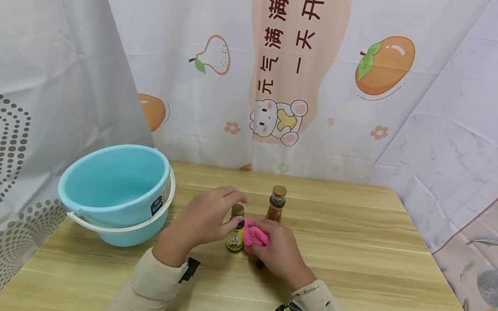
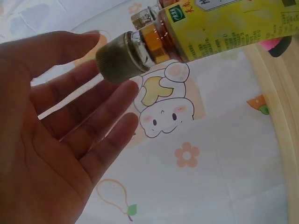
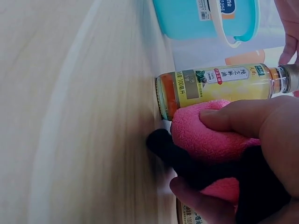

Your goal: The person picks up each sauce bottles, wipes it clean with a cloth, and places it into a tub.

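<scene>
A small sesame oil bottle with a yellow label [image 1: 234, 239] stands upright on the table. My left hand [image 1: 207, 217] is around its cap [image 2: 119, 58], the fingers loosely extended and not wrapped tightly. Whether they touch the cap I cannot tell. My right hand [image 1: 280, 253] grips a bunched pink cloth [image 3: 201, 128] with thumb and fingers, close against the bottle's lower side. A soft black strip [image 3: 175, 156] runs along the cloth and under the hand. Behind the right hand rises a second, darker bottle [image 1: 276, 206], its lower part hidden.
To the left stands a light blue bucket [image 1: 114, 183] with its white handle [image 1: 120, 230] hanging down in front. The wooden table [image 1: 356, 281] meets a printed curtain [image 1: 213, 106] at the back.
</scene>
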`<state>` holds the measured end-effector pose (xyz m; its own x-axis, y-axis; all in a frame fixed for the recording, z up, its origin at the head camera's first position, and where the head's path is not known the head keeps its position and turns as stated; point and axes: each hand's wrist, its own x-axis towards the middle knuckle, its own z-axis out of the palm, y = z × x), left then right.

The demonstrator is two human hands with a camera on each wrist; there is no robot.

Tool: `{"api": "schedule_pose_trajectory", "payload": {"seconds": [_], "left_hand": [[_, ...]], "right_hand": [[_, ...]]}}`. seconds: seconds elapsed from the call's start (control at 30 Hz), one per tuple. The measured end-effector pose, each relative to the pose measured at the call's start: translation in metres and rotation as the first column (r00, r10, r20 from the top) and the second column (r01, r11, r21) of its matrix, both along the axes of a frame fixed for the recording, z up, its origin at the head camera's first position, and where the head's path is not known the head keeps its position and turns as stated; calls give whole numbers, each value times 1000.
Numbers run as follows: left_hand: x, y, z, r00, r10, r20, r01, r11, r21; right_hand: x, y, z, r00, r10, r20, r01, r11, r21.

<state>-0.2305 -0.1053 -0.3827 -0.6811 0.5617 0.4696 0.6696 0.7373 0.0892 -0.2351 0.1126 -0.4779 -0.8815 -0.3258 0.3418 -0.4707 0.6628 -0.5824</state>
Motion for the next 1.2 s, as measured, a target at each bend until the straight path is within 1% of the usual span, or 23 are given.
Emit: {"api": "schedule_pose_trajectory", "payload": {"seconds": [0.3,0.53,0.77,0.93,1.07,1.2], "left_hand": [[1,0,1,998,-61,25,61,998,1],[1,0,1,998,-53,37,53,999,0],[0,1,0,998,-58,40,58,998,5],[-1,1,0,998,-56,42,56,998,8],[0,1,0,997,-58,45,57,998,13],[0,1,0,997,-59,53,58,998,18]], "right_hand": [[0,1,0,1000,7,2,-7,1000,8],[0,1,5,999,16,-41,-17,1000,-13],[3,2,12,995,22,-101,-29,997,-69],[4,2,16,990,24,-138,-34,997,-76],[4,2,19,990,20,-142,-33,995,-89],[4,1,19,992,21,-125,-31,996,-85]]}}
